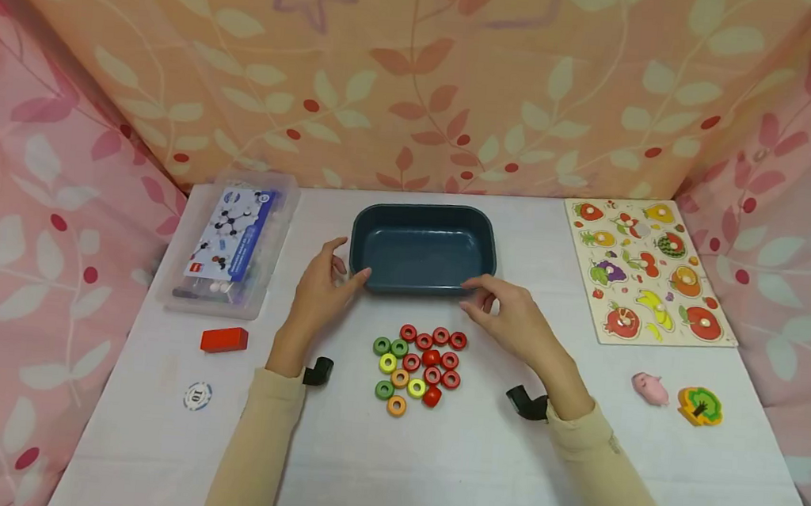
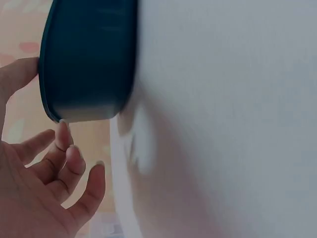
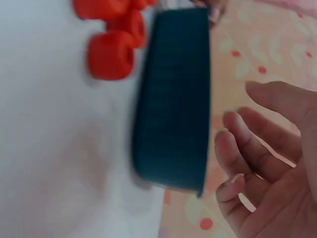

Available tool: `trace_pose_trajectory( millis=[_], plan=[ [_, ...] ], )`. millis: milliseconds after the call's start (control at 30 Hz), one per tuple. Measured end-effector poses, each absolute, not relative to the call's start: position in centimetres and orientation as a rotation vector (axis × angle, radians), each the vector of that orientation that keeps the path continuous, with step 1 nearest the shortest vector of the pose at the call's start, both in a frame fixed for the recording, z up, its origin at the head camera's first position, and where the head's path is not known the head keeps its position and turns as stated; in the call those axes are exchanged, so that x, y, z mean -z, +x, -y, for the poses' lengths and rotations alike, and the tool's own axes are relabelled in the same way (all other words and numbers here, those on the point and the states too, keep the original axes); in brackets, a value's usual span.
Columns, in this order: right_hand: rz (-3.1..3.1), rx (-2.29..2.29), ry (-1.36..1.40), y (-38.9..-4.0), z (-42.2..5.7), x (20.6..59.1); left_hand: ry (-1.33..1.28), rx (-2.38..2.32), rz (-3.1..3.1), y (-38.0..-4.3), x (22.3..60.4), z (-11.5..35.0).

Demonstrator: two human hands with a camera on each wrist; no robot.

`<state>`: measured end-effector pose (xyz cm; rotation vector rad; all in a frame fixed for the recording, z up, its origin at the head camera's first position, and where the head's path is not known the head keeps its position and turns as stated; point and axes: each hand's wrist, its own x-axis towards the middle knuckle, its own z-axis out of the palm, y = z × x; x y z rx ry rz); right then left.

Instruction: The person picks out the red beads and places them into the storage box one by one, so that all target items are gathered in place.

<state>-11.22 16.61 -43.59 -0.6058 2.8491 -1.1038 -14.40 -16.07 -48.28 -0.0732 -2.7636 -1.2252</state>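
Note:
A dark teal rectangular basin [image 1: 422,261] stands on the white table toward the back. At its front left corner is my left hand [image 1: 320,292], thumb right at the rim and fingers loosely bent beside the end wall; the left wrist view shows fingertips [image 2: 63,130] close at the rim. My right hand [image 1: 511,315] hovers by the front right corner. In the right wrist view its relaxed fingers [image 3: 230,148] show a gap from the basin wall [image 3: 173,99]. Several red, green, yellow and orange beads [image 1: 417,363] lie in a cluster in front of the basin, between my forearms.
On the left are a clear plastic case [image 1: 264,274] with a molecule-model label, a red block [image 1: 224,340] and a poker chip [image 1: 197,396]. A fruit puzzle board [image 1: 619,262], a pink pig figure [image 1: 650,388] and a tree-shaped piece [image 1: 701,406] lie on the right. Patterned curtains [image 1: 418,87] surround the table.

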Motion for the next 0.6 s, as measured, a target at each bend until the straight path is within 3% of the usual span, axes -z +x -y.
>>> trace_pose_trajectory(
  millis=[600],
  plan=[
    [-2.628,0.932,-0.613,-10.2,-16.5,47.1,-0.102,1.677,2.65,-14.3,48.0,15.5]
  ],
)
